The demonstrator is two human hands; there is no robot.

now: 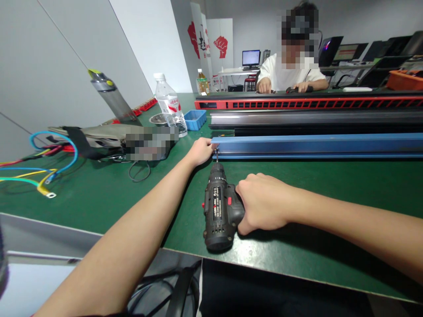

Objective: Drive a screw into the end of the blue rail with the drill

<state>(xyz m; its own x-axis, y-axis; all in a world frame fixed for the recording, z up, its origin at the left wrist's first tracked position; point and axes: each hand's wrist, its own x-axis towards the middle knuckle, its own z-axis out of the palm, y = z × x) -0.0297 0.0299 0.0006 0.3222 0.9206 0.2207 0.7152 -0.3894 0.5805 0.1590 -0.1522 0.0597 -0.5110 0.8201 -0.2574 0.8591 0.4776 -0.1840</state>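
"Clenched round the drill (218,215), that right hand (264,203)?"

"Yes, round its handle. The drill is turned on its side, near side of the blue rail (313,146), probably so the bit (217,156) meets the rail's left end level."

"And the left hand (201,152)?"

"Its fingers touch that same end, likely steadying it. Whether they pinch it, I can't tell."

"What containers are about?"

"Beyond the rail's left end, a blue tray (198,123) sits just beside a water bottle (170,103); I can't make out the tray's contents or the bottle's level. Partly behind that bottle is a metal bowl (154,119). Farther beyond the rail stands a bottle of amber drink (202,82). Well past the rail, far right, an orange crate (403,82) holds dark things, too indistinct to name."
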